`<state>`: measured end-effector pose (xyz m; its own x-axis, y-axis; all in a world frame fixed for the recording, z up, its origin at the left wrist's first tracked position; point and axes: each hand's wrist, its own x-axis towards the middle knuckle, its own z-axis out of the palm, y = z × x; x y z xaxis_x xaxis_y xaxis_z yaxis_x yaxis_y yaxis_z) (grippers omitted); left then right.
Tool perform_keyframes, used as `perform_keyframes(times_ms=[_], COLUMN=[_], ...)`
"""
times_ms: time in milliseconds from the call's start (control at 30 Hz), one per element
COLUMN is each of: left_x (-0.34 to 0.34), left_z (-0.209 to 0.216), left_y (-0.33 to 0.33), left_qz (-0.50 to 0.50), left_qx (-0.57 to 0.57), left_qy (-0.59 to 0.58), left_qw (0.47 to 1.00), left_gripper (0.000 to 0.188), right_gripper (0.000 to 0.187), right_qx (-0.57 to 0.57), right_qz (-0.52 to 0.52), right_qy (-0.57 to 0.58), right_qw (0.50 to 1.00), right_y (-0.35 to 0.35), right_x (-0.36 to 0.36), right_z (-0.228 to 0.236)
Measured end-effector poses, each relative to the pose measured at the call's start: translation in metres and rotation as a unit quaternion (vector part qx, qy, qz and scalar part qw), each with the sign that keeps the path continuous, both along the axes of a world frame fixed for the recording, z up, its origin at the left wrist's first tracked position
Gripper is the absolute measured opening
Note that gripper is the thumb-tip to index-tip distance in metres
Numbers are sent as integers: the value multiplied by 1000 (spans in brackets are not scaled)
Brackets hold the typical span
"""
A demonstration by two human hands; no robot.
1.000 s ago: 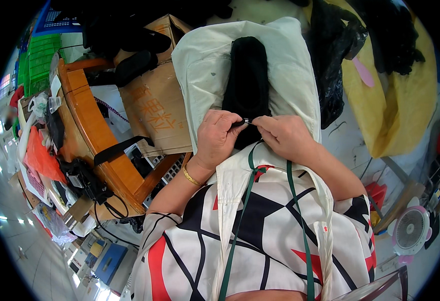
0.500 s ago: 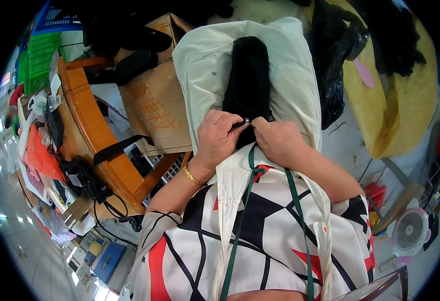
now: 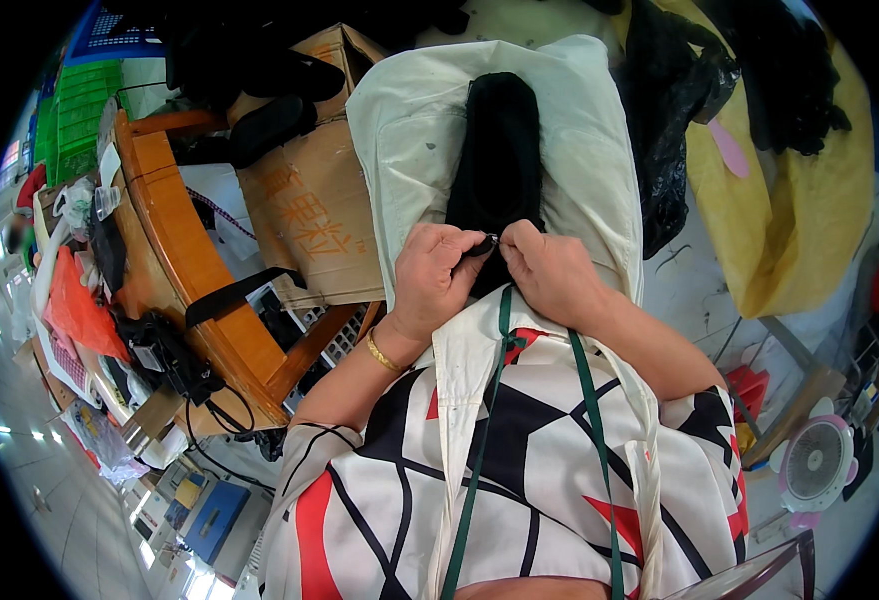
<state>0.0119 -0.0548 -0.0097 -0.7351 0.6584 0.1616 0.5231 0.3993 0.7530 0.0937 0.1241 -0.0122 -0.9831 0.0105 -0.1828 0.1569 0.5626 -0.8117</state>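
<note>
A black fabric shoe [image 3: 500, 140] lies lengthwise on my lap, on the off-white apron [image 3: 399, 140], its dark opening facing up. At its near end, my left hand [image 3: 435, 275] is closed, thumb and forefinger pinching a black edge of the shoe. My right hand [image 3: 556, 272] is closed beside it, fingertips pinched at a tiny shiny bit between the two hands. That bit is too small to name, and the fingers partly cover it. The shoe's near end is partly hidden under both hands.
To the left stand a brown cardboard box [image 3: 309, 215] with dark shoes on top and a wooden chair [image 3: 174, 235]. Black plastic [image 3: 659, 130] and a yellow sack [image 3: 789, 240] with black pieces are at right. A small fan [image 3: 816, 458] stands lower right.
The right fingertips have shifted slightly up and left at the pinch point. The left hand and the shoe have hardly moved.
</note>
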Motion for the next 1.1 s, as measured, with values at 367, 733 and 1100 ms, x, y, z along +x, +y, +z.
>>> perform_keyframes(times_ms=[367, 733, 1100], left_x=[1, -3, -7], left_z=[-5, -4, -4], left_y=[-1, 2, 2], left_qz=[-28, -65, -47], left_qx=[24, 34, 2], left_qy=[-4, 45, -27], left_qw=[999, 996, 999], left_gripper=[35, 37, 26], right_gripper=[16, 12, 23], right_qx=[-231, -82, -370], right_qz=[-55, 33, -120], right_qy=[-199, 34, -217], right_qw=[951, 996, 895], right_y=[13, 13, 26], right_x=[-36, -47, -83], right_z=[28, -2, 25])
